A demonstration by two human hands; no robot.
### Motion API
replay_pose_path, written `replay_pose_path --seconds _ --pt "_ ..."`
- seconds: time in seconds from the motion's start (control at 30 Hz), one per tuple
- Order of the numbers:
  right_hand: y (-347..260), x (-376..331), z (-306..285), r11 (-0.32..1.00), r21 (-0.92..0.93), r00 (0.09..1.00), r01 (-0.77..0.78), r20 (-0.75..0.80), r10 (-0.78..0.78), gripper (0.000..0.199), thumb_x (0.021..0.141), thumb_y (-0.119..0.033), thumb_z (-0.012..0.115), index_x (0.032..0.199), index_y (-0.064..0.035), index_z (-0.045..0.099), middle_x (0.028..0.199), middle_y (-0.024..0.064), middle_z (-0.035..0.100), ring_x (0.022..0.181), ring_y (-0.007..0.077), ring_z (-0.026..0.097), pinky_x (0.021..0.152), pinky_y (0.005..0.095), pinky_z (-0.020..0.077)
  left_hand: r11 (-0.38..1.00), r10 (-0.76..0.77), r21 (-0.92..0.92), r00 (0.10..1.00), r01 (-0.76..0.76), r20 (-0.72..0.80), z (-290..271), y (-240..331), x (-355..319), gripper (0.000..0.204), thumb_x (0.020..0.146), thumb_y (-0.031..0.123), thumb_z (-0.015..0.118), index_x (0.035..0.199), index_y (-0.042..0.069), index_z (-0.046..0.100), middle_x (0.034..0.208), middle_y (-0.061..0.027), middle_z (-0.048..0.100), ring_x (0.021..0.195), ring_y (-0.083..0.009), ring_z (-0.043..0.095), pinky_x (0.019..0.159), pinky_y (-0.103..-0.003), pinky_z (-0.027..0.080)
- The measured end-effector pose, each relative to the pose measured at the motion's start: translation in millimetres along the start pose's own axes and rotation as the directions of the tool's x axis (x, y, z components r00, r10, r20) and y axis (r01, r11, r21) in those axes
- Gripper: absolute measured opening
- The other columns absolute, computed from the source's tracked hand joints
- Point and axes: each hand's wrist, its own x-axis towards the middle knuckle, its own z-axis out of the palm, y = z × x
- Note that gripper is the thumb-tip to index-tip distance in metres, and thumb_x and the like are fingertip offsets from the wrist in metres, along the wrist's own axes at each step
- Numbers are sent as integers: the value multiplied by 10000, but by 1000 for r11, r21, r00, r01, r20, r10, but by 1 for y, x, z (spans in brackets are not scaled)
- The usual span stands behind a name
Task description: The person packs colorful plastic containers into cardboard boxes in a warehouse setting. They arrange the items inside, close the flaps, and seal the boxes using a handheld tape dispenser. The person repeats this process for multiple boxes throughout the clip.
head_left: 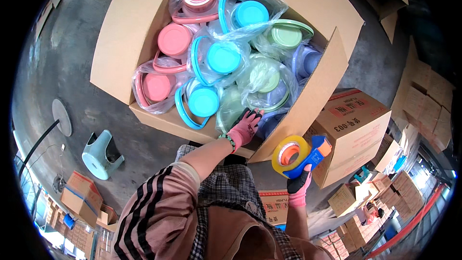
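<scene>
A large open cardboard box (109, 62) is filled with bagged plastic containers with round lids and loop handles: pink (174, 39), blue (224, 58), green (264, 78) and purple (308, 61). At the box's near side, my left hand (244, 130), in a pink glove with black fingers, rests with fingers stretched on the clear bags of a green and a purple container. My right hand (299, 188), gloved alike, grips a blue tape dispenser (313, 156) carrying a yellow roll of packing tape (290, 155), held beside the box's near right flap (308, 103).
A closed printed carton (353, 130) stands right of the open box. On the grey floor at left are a light blue plastic stool (102, 155) and a round metal base (62, 117). More cartons (79, 195) lie lower left, and several are stacked (426, 106) at far right.
</scene>
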Motion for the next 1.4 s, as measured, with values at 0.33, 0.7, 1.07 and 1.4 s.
replay_pose_path --seconds 0.33,0.7,1.07,1.4 --pt "-8 2 5 997 81 995 5 -98 3 514 837 -426 432 1132 -9 373 943 101 540 849 206 535 796 324 415 922 -368 -158 675 353 -639 -150 -129 140 594 748 376 498 1194 15 342 1227 -214 350 1139 -363 322 943 -477 240" --pt "-21 48 4 993 112 989 -23 149 7 572 759 -313 588 1180 -4 356 1075 85 491 941 219 515 845 348 408 969 -224 50 945 242 -236 -69 -78 76 544 774 310 500 1233 80 322 1232 -125 349 1141 -351 308 935 -505 237" --pt "-2 78 21 976 -219 968 -16 242 70 486 837 -353 488 1158 0 398 1072 54 489 962 149 478 836 287 381 -45 -680 -841 600 539 421 -15 1 -88 275 790 237 539 882 -22 530 725 -87 574 695 -151 536 607 -296 415" --pt "0 44 11 969 -240 984 -63 147 101 618 722 -321 651 1171 -3 369 1061 79 496 945 194 507 804 320 425 -371 -347 -856 801 360 487 7 -48 40 217 800 196 518 682 14 522 597 -44 533 503 -124 497 463 -268 389"
